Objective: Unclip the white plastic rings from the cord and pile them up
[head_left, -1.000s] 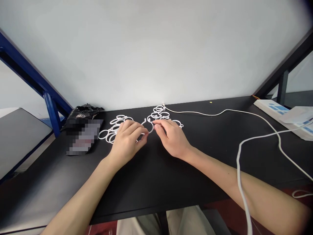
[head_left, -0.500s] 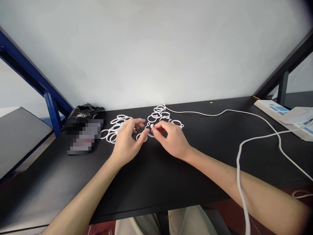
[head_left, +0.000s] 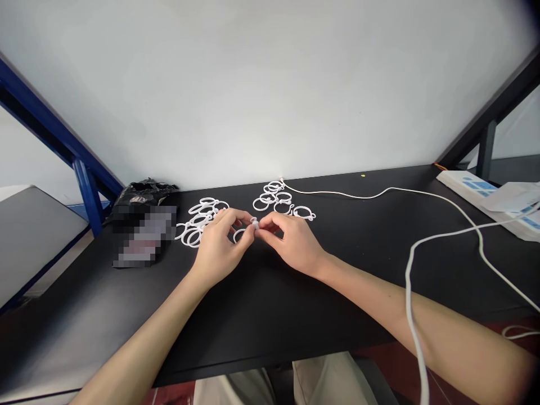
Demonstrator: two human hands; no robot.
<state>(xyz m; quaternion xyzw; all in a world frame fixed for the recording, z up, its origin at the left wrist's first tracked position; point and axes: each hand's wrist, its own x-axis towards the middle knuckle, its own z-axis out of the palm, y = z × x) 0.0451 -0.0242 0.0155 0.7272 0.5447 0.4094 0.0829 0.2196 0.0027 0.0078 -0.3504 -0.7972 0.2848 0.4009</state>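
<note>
Both of my hands meet over the middle of the black table (head_left: 270, 292). My left hand (head_left: 219, 244) and my right hand (head_left: 291, 242) pinch one small white plastic ring (head_left: 244, 232) between their fingertips, with its white clasp at the point where the fingers touch. To the left of my left hand lies a pile of several white rings (head_left: 198, 219). Behind my right hand lies a second group of several white rings (head_left: 280, 202).
A black bag (head_left: 143, 228) with a blurred label sits at the left. A white cable (head_left: 413, 247) runs from the far rings across the right side and down over my right forearm. White boxes (head_left: 498, 202) sit at the far right. Blue frame bars (head_left: 84, 185) stand at left.
The ring was spread open between my hands, then drawn together; now both hands pinch it at its clasp, slightly nearer to me. The view has tilted a little.
</note>
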